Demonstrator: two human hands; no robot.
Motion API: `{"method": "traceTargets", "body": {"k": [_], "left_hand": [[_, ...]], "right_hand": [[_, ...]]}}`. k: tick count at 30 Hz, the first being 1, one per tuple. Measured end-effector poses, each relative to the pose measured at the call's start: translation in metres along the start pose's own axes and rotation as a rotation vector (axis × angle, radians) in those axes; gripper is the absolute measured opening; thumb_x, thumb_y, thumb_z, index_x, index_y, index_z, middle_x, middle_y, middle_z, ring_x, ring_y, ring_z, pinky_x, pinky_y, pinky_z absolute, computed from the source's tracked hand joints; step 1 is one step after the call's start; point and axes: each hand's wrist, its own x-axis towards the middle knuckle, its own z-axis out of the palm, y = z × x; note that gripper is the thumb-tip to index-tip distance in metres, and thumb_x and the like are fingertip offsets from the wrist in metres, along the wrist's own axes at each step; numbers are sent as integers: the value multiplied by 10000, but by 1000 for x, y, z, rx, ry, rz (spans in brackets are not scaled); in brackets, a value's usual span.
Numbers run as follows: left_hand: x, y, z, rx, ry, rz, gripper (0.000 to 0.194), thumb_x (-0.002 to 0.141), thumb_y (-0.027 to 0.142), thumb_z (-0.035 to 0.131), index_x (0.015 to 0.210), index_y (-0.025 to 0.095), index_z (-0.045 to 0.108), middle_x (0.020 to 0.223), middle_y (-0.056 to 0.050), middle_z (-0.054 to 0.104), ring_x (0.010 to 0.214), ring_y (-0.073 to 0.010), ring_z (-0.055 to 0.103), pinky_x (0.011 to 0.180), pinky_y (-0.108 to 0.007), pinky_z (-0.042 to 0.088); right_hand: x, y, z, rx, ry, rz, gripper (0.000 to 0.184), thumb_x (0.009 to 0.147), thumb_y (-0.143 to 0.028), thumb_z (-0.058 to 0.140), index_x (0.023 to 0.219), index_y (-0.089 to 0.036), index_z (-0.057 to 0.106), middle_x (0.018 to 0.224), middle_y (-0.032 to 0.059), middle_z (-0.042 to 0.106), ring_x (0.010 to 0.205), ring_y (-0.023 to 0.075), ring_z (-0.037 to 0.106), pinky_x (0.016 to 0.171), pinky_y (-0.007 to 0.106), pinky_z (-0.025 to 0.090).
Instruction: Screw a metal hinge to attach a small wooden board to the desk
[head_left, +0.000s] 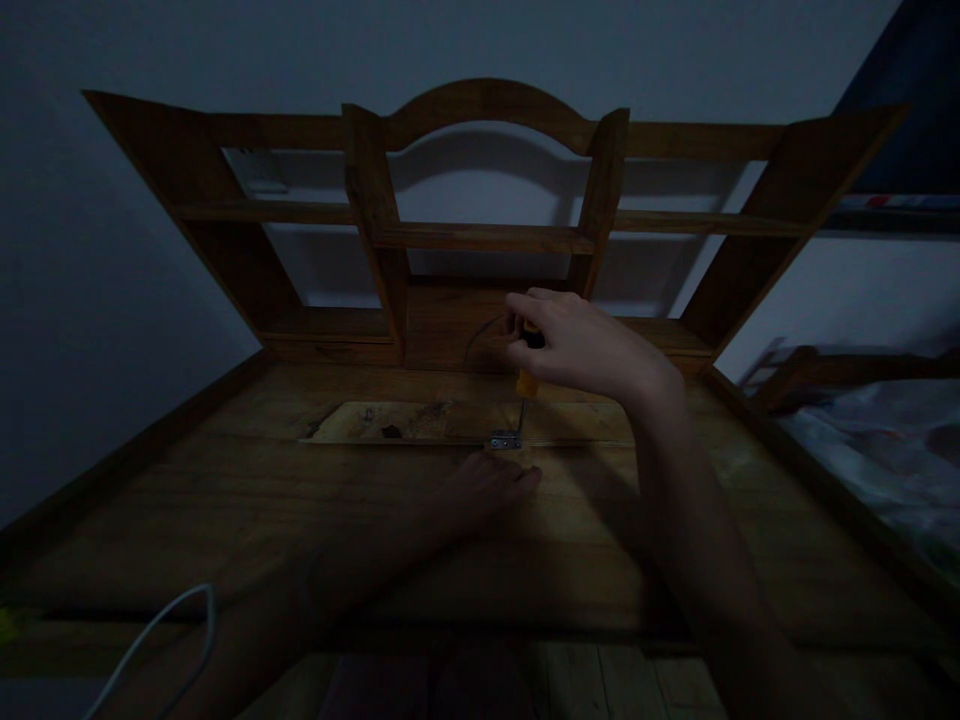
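Observation:
My right hand (577, 342) is wrapped round the handle of a yellow screwdriver (527, 383) held upright. Its thin shaft points down onto a small metal hinge (506, 439) on a wooden desk top (300, 500). Just below the hinge my left hand (491, 484) lies flat on the wood, fingers stretched toward it, fingertips close to the metal. The hinge sits at the edge of a lighter rectangular panel (420, 422) set into the desk. The scene is dim.
A wooden hutch (480, 225) with shelves and an arched top stands at the back of the desk against a pale wall. A white cable (161, 630) curls at the lower left. A bed with bedding (877, 450) lies to the right.

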Motion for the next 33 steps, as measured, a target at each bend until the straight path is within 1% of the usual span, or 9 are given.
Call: {"method": "traceTargets", "body": {"k": [3,6,8,14,18,21,23,29,33], "left_hand": [[0,0,1,4,7,1,387,1002,162,529,1387,187,493,1037,-60,733,859,-230,711,679,-342,517],[1,0,-1,-1,-6,-4,349,1002,152,524,1349,180,515,1003,-59,734,853,-219,710,672,-324,507],[1,0,-3,-4,-13,-1,330,998,144,527,1326,180,523,999,-58,736,859,-218,711,678,-318,505],[1,0,-1,-5,17,-1,353,997,145,530,1348,183,510,1031,-69,734,874,-219,710,693,-331,520],[1,1,-1,-4,1,-7,348,1004,153,522,1350,184,512,1012,-60,736,848,-223,714,665,-330,516],[1,1,0,-1,6,-6,327,1004,155,523,1330,189,519,1015,-59,736,859,-230,717,675,-335,525],[1,0,1,-6,16,7,340,997,148,531,1335,179,514,1008,-67,733,870,-229,714,687,-334,531],[0,0,-3,-21,-2,7,379,988,144,534,1365,174,505,997,-75,725,839,-221,703,685,-327,528],[-1,2,-6,-4,-12,-12,380,997,159,534,1375,182,506,1026,-77,730,879,-237,706,699,-341,529]], "right_hand": [[0,-1,1,7,-9,-23,163,956,-250,497,1038,-194,627,1026,77,717,941,226,658,807,320,424],[-1,-1,3,-83,46,48,246,1014,-363,477,1082,-178,624,950,98,725,869,250,667,750,338,415],[-1,-1,3,-118,62,92,303,1014,-428,487,1104,-172,623,935,109,726,853,262,667,743,347,416],[1,-2,1,33,5,21,172,916,-281,550,1041,-192,626,1064,88,728,969,238,661,833,329,439],[1,-5,2,1,12,5,163,945,-252,498,1011,-191,634,977,79,732,884,224,661,777,323,428],[0,-5,1,-126,59,80,259,1005,-347,457,982,-175,648,910,107,724,836,252,660,735,347,410],[-1,-4,1,-139,57,103,299,1007,-410,467,1001,-173,650,899,108,722,828,260,659,734,355,412],[0,-5,2,-4,24,31,194,921,-297,530,1043,-181,626,1121,102,680,991,244,640,864,353,435],[1,-7,6,21,22,-6,184,928,-260,507,1069,-179,594,1152,100,655,996,240,629,868,356,433]]}}
